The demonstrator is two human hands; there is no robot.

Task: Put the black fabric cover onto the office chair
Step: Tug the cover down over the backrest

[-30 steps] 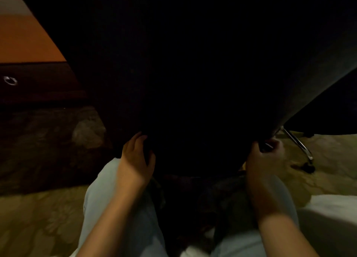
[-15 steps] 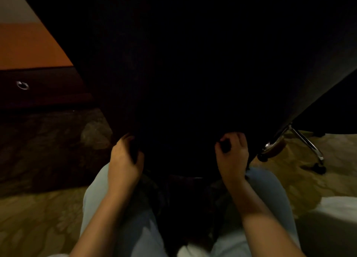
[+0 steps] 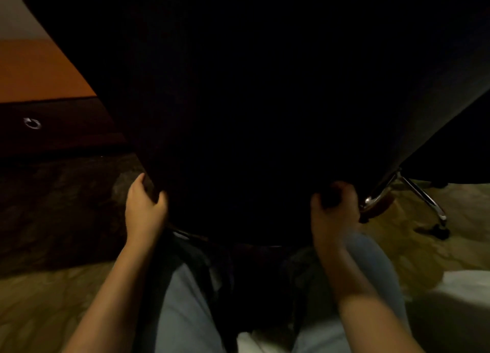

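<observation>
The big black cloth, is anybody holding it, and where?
Yes. The black fabric cover is held at its bottom edge: the left hand grips the left side, the right hand the right side.

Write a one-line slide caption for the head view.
Left hand and right hand grip the lower edge of the black cover on the chair, above patterned carpet.

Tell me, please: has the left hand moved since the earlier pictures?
Yes. The left hand has shifted left along the edge of the black fabric cover, nearer the ring pull.
</observation>
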